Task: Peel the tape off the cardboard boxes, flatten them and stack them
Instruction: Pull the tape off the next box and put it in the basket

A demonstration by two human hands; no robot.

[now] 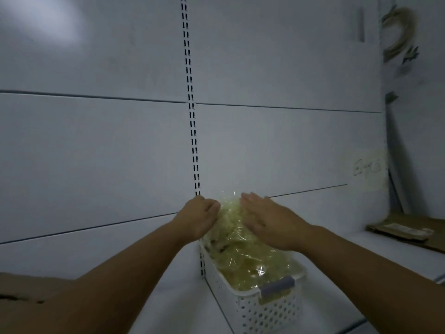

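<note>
Head view: both hands [202, 216] [267, 220] press tape wad [243, 249]

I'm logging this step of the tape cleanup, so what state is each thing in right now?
Wad of peeled tape: crumpled, heaped above the basket's rim.
White basket: upright on the shelf, overfull.
Left hand: fingers curled, against the wad's left side.
Right hand: open and flat, pressing the wad's right side.
Flattened cardboard: lying flat on the shelf at right.
</note>
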